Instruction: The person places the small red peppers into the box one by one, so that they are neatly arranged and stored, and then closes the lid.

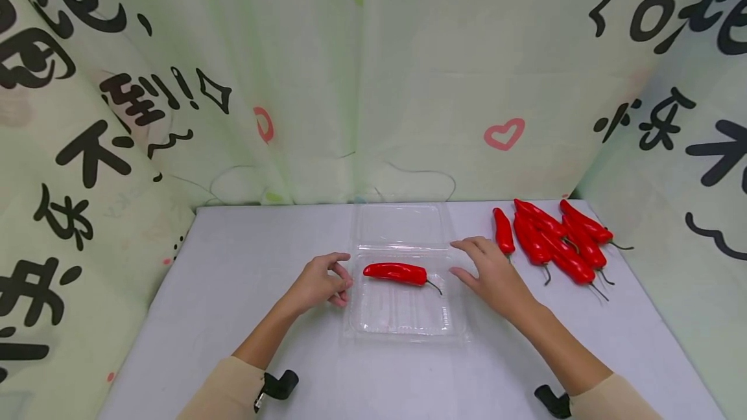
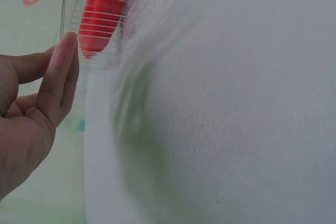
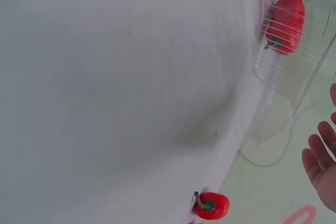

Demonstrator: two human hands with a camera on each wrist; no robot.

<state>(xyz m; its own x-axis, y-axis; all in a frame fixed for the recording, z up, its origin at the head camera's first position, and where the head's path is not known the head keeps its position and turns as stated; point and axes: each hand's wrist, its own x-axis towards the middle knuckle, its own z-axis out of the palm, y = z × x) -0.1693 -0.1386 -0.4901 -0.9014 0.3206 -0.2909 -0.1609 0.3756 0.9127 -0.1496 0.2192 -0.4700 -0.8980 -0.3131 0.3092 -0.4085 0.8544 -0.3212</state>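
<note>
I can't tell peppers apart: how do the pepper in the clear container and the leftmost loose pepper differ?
The boxed pepper lies in the clear container; the loose pepper lies on the table. The boxed pepper lies crosswise, stem to the right; the loose pepper lies lengthwise, stem end nearest. Both are red.

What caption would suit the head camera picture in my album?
A red pepper lies in an open clear box between left hand and right hand, with more peppers nearby.

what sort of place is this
Probably a makeshift tabletop booth: printed curtains hang on three sides of a white table, and red peppers lie on it.
</note>
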